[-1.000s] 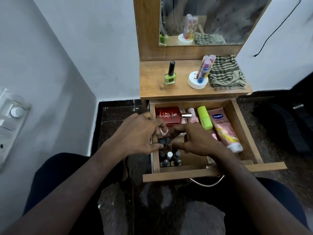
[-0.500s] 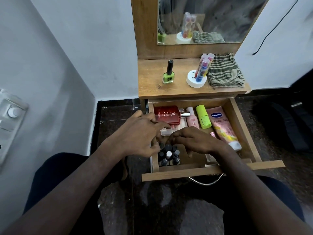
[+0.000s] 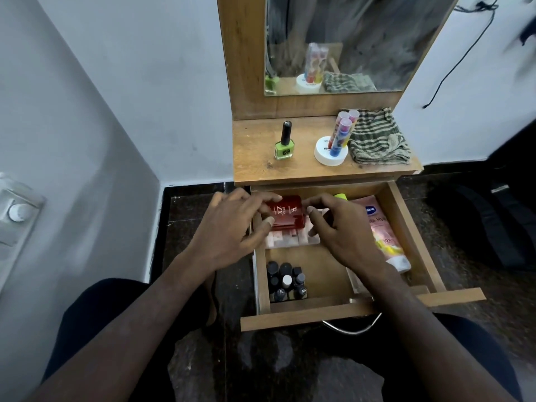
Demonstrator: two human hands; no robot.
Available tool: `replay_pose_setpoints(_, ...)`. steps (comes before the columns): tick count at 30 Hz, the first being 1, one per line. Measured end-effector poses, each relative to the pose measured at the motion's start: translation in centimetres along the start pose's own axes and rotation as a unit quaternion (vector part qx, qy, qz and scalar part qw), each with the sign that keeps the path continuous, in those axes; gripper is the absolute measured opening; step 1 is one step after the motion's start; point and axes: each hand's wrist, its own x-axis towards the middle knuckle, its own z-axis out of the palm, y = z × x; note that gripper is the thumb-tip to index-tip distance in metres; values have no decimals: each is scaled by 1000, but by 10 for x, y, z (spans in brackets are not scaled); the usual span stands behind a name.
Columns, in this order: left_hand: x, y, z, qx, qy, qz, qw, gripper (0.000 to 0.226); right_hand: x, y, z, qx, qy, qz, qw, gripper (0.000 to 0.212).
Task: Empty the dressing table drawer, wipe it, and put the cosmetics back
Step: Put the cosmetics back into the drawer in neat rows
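- Left hand [image 3: 229,227]: over the open drawer's [image 3: 362,310] left wall, fingers curled round the left end of the red perfume box [image 3: 285,216].
- Red perfume box: at the drawer's back left, pinched at its right end by the right hand [image 3: 343,230]; whether it is lifted clear is hard to tell.
- Dark nail polish bottles [image 3: 286,282]: clustered in the drawer's front left corner.
- Pink tube [image 3: 383,233]: along the drawer's right side.
- Surface [image 3: 255,166] above the drawer: green nail polish [image 3: 284,145], white stand of tubes [image 3: 333,146], striped cloth [image 3: 377,139].
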Motion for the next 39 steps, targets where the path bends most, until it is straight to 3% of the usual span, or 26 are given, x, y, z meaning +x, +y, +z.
replay_pose_setpoints(4, 23, 2, 5, -74, 190, -44, 978, 29, 11, -18, -1, -44, 150, -47, 987, 19)
replay_pose_setpoints(6, 41, 3, 7, -85, 247, -69, 963, 29, 19, -23, -2, -47, 206, -62, 975, 23)
replay_pose_setpoints(10, 77, 7, 7, -78, 293, -114, 946, 45, 38, -26, -8, -66, 291, -51, 953, 36)
replay_pose_setpoints(13, 96, 10, 6, -79, 286, -120, 947, 59, 56, -21, -24, -75, 334, -25, 939, 48)
replay_pose_setpoints(18, 105, 14, 12, -5, 261, -83, 962, 54, 70, -9, -31, -98, 317, -35, 943, 42)
replay_pose_setpoints(26, 99, 16, 14, 61, 317, -54, 945, 30, 69, -7, -32, -98, 320, -62, 940, 20)
replay_pose_setpoints(31, 74, 23, 10, 41, 352, -9, 935, 33, 34, -20, -46, -79, 317, -84, 941, 29)
replay_pose_setpoints(35, 44, 41, 16, -49, 284, -43, 957, 43, -8, -20, -44, -64, 203, -58, 975, 25)
replay_pose_setpoints(39, 13, 66, 17, -92, 171, -75, 978, 37, -37, -15, -40, -59, 123, -25, 990, 24)
